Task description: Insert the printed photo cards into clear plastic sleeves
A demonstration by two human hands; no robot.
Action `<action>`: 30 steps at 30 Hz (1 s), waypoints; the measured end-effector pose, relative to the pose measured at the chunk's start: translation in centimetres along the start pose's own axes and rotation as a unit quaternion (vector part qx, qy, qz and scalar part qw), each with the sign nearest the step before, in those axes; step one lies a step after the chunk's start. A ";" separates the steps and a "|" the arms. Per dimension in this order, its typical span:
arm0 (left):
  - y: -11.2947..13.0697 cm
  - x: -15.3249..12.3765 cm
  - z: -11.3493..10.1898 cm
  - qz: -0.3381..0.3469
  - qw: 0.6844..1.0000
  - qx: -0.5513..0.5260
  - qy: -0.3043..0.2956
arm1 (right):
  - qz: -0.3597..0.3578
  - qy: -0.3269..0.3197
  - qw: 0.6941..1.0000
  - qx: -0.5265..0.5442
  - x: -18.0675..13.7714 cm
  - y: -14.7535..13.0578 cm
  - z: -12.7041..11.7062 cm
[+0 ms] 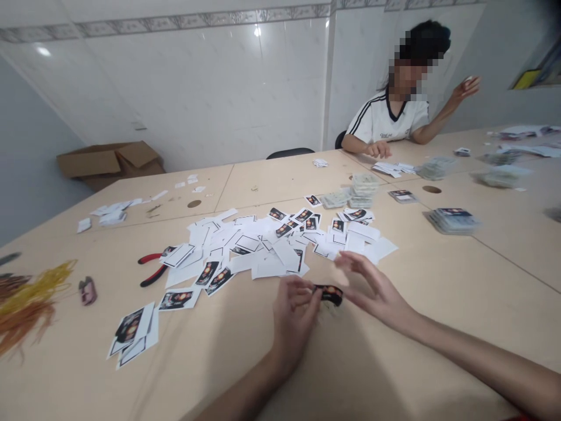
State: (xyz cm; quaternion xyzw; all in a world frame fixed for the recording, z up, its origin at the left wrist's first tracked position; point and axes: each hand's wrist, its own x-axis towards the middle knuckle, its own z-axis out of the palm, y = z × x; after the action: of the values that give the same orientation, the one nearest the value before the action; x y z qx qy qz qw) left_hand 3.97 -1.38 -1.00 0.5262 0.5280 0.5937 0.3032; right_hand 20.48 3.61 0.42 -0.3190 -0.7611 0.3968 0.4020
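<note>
My left hand (294, 318) pinches the left end of a small black printed label (331, 294) with an orange picture on it. At the label's right end, my right hand (381, 292) has its fingers spread and the thumb close to the edge; whether the thumb touches it, I cannot tell. Something pale and blurred shows on the table just under the label. Beyond both hands lies a loose heap of white paper pieces (267, 260), several printed with the same dark picture. Nearest my left hand on the left are single printed cards (179, 299).
Red-handled pliers (151, 269) lie partly under papers. At left are yellow and orange strands (41, 292) and a small pink object (87, 290). Stacked clear packs (363, 188) and labelled packs (453, 221) stand right. A person (394, 120) sits across the table; a cardboard box (109, 161) stands behind.
</note>
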 end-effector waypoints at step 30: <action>0.0 0.0 -0.3 0.062 0.975 0.213 0.004 | 0.042 0.047 0.998 0.000 -0.6 1.2 0.9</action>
State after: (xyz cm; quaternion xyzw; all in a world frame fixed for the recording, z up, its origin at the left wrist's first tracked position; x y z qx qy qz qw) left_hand 3.72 -1.50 -0.98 0.6079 0.6100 0.4873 0.1445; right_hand 20.19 3.37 -1.13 -0.3690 -0.7272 0.3984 0.4199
